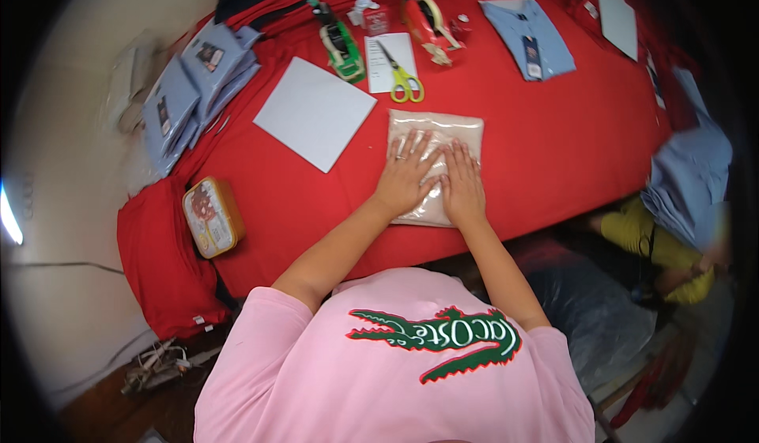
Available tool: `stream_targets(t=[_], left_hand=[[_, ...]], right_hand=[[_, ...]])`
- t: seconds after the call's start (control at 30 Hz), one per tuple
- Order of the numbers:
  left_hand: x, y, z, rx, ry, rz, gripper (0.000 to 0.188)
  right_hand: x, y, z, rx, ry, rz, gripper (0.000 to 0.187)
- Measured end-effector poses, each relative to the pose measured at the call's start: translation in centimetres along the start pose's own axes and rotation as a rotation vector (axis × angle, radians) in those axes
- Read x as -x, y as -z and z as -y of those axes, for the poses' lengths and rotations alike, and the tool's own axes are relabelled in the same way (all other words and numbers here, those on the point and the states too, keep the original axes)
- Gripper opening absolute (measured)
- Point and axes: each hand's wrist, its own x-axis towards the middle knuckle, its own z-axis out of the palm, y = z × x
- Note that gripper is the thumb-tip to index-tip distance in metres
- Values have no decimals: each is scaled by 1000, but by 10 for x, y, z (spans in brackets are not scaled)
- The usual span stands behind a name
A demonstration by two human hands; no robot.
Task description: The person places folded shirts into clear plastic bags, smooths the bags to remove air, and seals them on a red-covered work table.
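Zero grip: left hand [406, 177], right hand [464, 188] lie open, flat on bagged beige cloth [432, 207], probably best smoothed toward 12 o'clock.

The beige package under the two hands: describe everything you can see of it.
The beige package is flat and roughly rectangular, wrapped in what looks like clear, glossy plastic with bright glints and creases. Its contents resemble folded cloth, though that is uncertain. It lies flat on the red cloth, just nearer the person than the yellow-green scissors. The left hand and right hand rest palm-down on it, hiding much of its middle.
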Motion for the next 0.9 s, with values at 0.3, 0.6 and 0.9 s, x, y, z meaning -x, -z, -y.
stream_targets(t=[0.3, 0.6, 0.9], left_hand=[[18, -9, 2, 58, 12, -11, 72], [1, -5, 0, 110, 54, -6, 70], [98, -17, -43, 709, 758, -357, 78]], right_hand=[[14, -12, 8, 95, 10, -36, 66], [-3, 2, -5, -84, 59, -31, 66], [64, -3, -10, -696, -588, -292, 87]])
